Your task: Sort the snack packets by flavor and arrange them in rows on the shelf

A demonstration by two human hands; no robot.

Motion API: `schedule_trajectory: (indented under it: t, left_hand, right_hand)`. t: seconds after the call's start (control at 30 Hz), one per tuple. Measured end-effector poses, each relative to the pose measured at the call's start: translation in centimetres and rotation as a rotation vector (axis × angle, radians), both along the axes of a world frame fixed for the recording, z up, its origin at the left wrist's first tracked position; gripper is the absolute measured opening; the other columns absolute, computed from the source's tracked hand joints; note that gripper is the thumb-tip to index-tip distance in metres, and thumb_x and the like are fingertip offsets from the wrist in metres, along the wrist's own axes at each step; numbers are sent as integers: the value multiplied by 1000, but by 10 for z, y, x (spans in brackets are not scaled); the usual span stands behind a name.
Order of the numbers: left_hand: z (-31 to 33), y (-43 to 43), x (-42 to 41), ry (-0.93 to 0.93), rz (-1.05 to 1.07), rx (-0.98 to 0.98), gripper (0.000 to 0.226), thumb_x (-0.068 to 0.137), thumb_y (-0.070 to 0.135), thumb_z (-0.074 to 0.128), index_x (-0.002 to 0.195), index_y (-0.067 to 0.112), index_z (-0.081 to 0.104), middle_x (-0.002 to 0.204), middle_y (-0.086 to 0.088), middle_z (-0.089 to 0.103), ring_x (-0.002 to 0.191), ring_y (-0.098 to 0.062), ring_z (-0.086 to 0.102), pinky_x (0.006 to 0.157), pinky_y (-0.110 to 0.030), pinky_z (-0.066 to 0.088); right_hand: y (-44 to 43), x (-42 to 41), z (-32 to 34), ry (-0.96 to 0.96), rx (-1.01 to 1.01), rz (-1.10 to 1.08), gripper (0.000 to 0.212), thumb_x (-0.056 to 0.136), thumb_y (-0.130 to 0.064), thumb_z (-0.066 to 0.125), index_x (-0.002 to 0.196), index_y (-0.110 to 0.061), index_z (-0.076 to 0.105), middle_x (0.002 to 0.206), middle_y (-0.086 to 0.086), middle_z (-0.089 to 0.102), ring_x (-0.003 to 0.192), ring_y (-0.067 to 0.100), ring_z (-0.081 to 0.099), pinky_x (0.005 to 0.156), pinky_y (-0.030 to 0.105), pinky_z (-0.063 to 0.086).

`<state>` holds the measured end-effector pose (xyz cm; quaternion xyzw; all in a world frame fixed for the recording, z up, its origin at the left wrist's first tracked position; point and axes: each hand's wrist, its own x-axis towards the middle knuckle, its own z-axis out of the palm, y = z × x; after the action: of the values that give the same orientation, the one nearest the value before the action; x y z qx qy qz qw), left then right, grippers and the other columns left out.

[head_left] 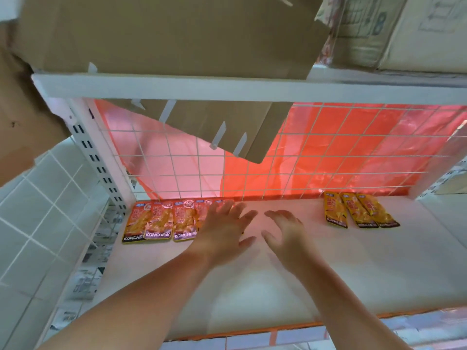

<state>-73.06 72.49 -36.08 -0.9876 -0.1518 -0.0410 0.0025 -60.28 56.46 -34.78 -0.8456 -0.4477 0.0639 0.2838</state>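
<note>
Orange packets (158, 223) are lying in a row at the rear left of the shelf (328, 269). Yellow packets (358, 210) are lying at the rear right, well apart. The left hand (222, 231) is spreading flat, released, over the orange row's right end and hiding part of it. The right hand (285, 236) is hovering beside it, relaxed and grasping nothing. A cardboard flap (222, 127) is hanging across the top of the wire grid (353, 152).

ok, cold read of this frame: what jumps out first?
The glowing red plastic sheet behind the wire grid at the back of the shelf. Then both open hands mid-shelf, the left hand at the right end of the orange packet row, the right hand beside it holding nothing. Three yellow packets lie apart at back right.
</note>
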Motion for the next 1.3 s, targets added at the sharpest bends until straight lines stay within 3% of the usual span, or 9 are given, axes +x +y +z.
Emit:
schedule_trajectory:
  t: [0.2,0.43,0.53,0.67,0.8,0.97,1.13,1.23,1.3]
  left_hand:
    - [120,-54,53,-491,-283,-74,54,99,49,53,144,19,58,139,-7,62,126,-30,57,97,-46,48]
    - [273,-181,123,-815,-548,-186,47,97,39,61,138,17,63,133,-4,67,121,-25,61,103,-36,49]
    - [322,-256,156,-895,-643,-278,41,94,32,65,132,19,67,126,0,70,114,-15,58,100,-15,39]
    - [371,-348,203,-783,-730,-328,44,93,45,59,133,28,67,123,4,71,111,-15,64,98,-26,47]
    - [394,-409,255,-587,-801,-320,39,93,46,67,132,43,61,115,12,72,88,1,63,71,-25,53]
    - [399,-471,320,-454,-834,-279,44,91,47,66,134,40,62,118,12,72,85,5,59,69,-16,46]
    - [396,-505,384,-404,-844,-272,42,94,46,64,135,38,63,105,24,66,82,11,51,66,-9,31]
    - [394,-516,426,-386,-862,-256,38,96,46,65,132,36,65,87,34,49,81,14,49,64,-11,35]
    - [392,-519,459,-366,-862,-260,34,96,46,66,128,36,67,97,25,61,85,8,55,67,-15,43]
  right_hand:
    - [-55,49,113,-182,255,-84,49,89,-37,62,135,-19,61,130,3,62,118,27,59,100,41,47]
    - [-206,95,277,-473,525,-287,47,88,-39,62,133,-26,61,128,-9,61,115,9,56,98,23,42]
    - [-292,109,325,-577,560,-373,44,88,-36,64,130,-24,64,124,-8,62,108,13,61,93,24,46]
    - [-407,136,361,-605,483,-527,40,88,-36,65,128,-35,62,122,-8,63,103,12,61,86,29,46]
    - [-500,165,368,-536,458,-639,36,92,-29,68,128,-34,65,118,-12,61,105,10,59,85,24,41]
    - [-579,199,363,-439,379,-774,35,90,-40,68,124,-48,61,111,-23,58,83,-17,57,50,5,38]
    - [-621,250,349,-377,395,-814,35,88,-42,68,120,-53,60,100,-27,61,83,-10,61,65,24,49]
    - [-630,292,339,-363,356,-786,39,89,-40,69,128,-45,62,117,-19,62,99,3,64,82,31,53]
    - [-631,324,335,-354,332,-771,39,90,-38,70,128,-44,62,119,-18,62,99,5,64,82,31,52]
